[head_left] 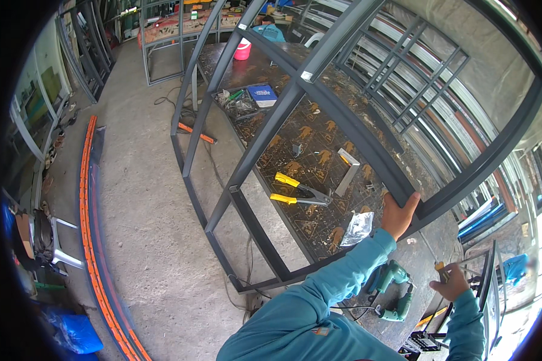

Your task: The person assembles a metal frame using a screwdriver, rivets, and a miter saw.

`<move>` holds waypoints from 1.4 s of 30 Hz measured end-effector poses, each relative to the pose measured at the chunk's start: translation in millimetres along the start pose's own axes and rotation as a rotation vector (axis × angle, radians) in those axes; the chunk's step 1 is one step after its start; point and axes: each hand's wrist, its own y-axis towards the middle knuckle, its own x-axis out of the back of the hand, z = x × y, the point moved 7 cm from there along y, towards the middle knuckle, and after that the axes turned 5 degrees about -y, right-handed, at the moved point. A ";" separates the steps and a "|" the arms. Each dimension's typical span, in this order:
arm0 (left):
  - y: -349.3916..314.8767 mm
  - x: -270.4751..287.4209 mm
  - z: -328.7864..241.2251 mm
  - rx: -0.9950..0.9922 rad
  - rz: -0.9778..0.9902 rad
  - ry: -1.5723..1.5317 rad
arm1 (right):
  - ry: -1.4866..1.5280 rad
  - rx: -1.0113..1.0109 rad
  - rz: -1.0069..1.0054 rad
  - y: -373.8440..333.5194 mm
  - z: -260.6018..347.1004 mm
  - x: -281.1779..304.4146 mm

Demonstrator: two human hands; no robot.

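Large dark-grey metal frame (355, 134) with rectangular openings, pale patches (307, 76) at some joints, left hand (398, 216) wrapped over its near-right joint, right hand (453, 284) closed around a yellow-handled screwdriver (441, 271)

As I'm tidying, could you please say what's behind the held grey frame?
The tabletop, yellow-handled tool, square and plastic bag show through it; anything behind its bars is hidden.
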 end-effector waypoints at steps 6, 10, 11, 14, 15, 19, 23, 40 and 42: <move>-0.7 0.1 -2.1 -0.010 -0.012 0.006 | -0.136 0.054 -0.126 -1.0 3.7 3.7; -1.3 0.9 -2.7 0.014 -0.006 0.011 | -0.083 0.192 -0.118 -4.8 20.2 0.6; -1.3 0.1 -2.6 0.022 0.001 0.006 | -0.157 0.252 -0.073 -4.5 25.8 -3.3; -1.1 -0.2 -2.5 0.024 0.007 -0.023 | -0.071 0.045 -0.157 -3.6 13.6 4.1; -1.1 0.3 -3.3 0.005 0.000 -0.006 | -0.055 0.009 -0.162 -3.0 10.6 4.9; -0.6 1.7 -0.5 -0.001 -0.004 0.021 | -0.078 0.284 -0.087 -5.0 25.3 -0.5; 0.2 1.1 0.8 -0.008 -0.006 -0.005 | 0.035 0.067 -0.096 -2.8 6.4 -0.3; -2.0 0.4 -3.6 -0.016 -0.011 -0.011 | -0.098 -0.078 -0.026 -3.0 -2.8 -2.1; -1.9 0.9 -3.9 -0.021 -0.014 0.000 | 0.009 0.016 -0.052 -5.2 1.4 0.7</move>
